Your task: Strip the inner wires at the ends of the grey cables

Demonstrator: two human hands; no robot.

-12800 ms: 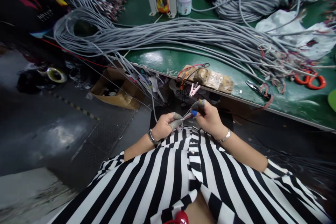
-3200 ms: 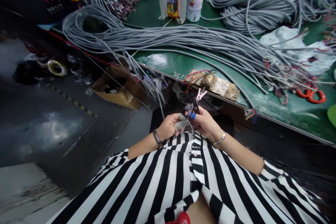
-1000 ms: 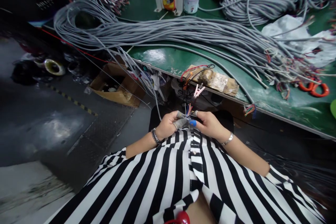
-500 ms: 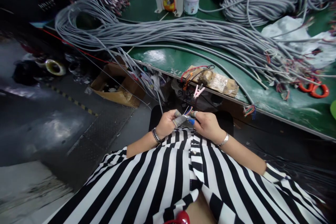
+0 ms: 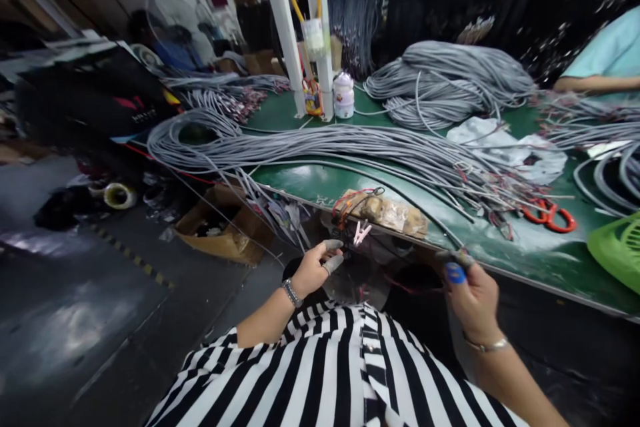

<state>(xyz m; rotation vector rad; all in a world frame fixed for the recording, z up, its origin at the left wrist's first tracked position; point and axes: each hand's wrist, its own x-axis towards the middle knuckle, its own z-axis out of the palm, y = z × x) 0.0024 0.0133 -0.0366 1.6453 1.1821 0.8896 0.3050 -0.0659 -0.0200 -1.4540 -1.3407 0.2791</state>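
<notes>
My left hand [image 5: 316, 268] hovers below the table edge, its grey-capped fingers apart and nothing showing in them. It is close to a pink clip [image 5: 359, 232] that hangs from a taped brown block [image 5: 395, 212]. My right hand [image 5: 467, 293], blurred and with a blue cap on the thumb, is raised to the edge of the green table [image 5: 525, 257]. Its fingertips pinch together where a grey cable [image 5: 430, 213] ends at that edge. A thin red wire [image 5: 410, 285] runs towards this hand.
Long bundles of grey cable [image 5: 350, 143] and coils [image 5: 450, 80] cover the table. Orange-handled scissors [image 5: 547, 215], a green basket [image 5: 617, 250] and a white bottle [image 5: 343, 95] also stand there. A cardboard box [image 5: 225, 233] lies on the floor. Another person's arm [image 5: 595, 83] rests at the far right.
My hands have parted: the coloured wire ends are gone from them, and the right hand has gone up and right to the table edge. My head has lifted, showing more of the room.
</notes>
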